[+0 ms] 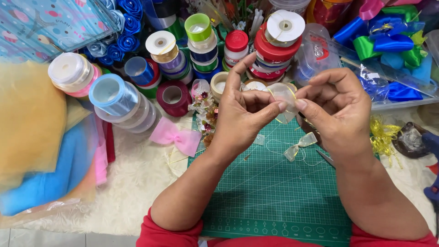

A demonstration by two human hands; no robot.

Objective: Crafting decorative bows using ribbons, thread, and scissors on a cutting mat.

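Fabric sheets (32, 132): yellow and blue tulle is piled well to the left of the left hand, kept off the work area.
Ribbon spools (114, 98): stacked in rows beyond and left of the left hand, on their sides or ends so colours can be read.
Pink bow (176, 136): laid just left of the left wrist on the white furry cover, apparently set aside as finished.
Left hand (242, 116): closed in a pinch, thumb and forefinger gripping the sheer ribbon loop, held up so the fold keeps its shape.
Sheer ribbon loop (284, 98): translucent with gold edging, held between both hands above the mat, pinched at both sides.
Small sheer bow (299, 145): lying on the green cutting mat (274, 196) just below the right hand, close for matching.
Right hand (338, 114): closed on the loop's other side, fingertips meeting the left hand's.
Gold cord (383, 135): tangled just right of the right hand.
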